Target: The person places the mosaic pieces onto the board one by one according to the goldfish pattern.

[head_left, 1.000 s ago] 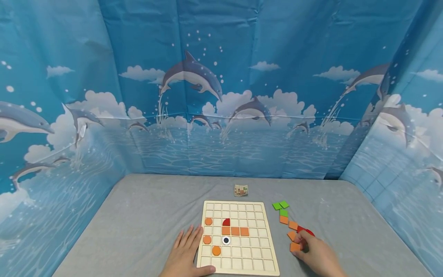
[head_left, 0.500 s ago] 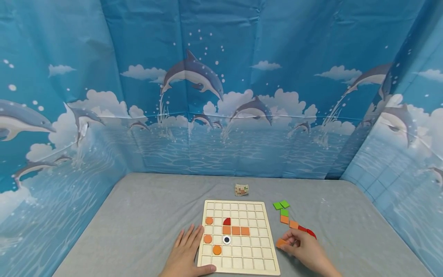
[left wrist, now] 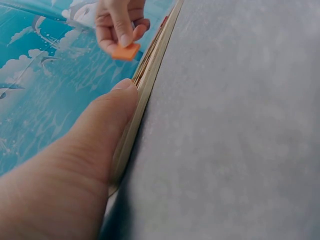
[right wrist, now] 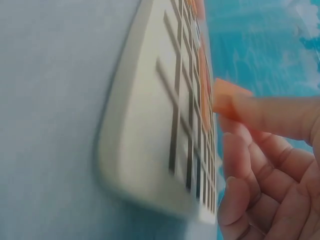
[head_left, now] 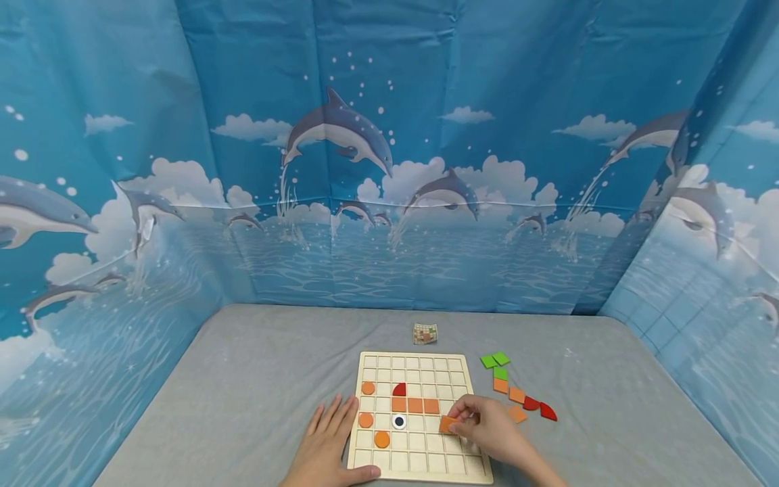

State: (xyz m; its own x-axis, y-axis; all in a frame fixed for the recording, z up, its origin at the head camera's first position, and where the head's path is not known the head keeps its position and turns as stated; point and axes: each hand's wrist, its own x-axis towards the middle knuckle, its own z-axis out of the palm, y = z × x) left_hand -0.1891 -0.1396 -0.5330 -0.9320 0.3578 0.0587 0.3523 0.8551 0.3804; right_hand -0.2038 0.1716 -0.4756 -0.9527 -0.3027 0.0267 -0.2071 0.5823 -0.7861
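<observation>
A wooden grid board lies on the grey cloth. My left hand rests along its left edge, fingers straight and the thumb on the near left corner. Between thumb and fingers my right hand pinches an orange square tile over the right part of the board; the left wrist view shows that tile raised above the board. In the board's cells sit a row of orange squares, a red quarter-circle, a white disc with a black centre and orange discs at the left.
Right of the board lie loose pieces: green squares, orange squares and red quarter-circles. A small printed grid card is behind the board. A blue dolphin curtain closes off the back and sides of the grey-covered table.
My right hand has picked up an orange square tile from the loose pieces and carried it left over the board. The left hand stays in place.
</observation>
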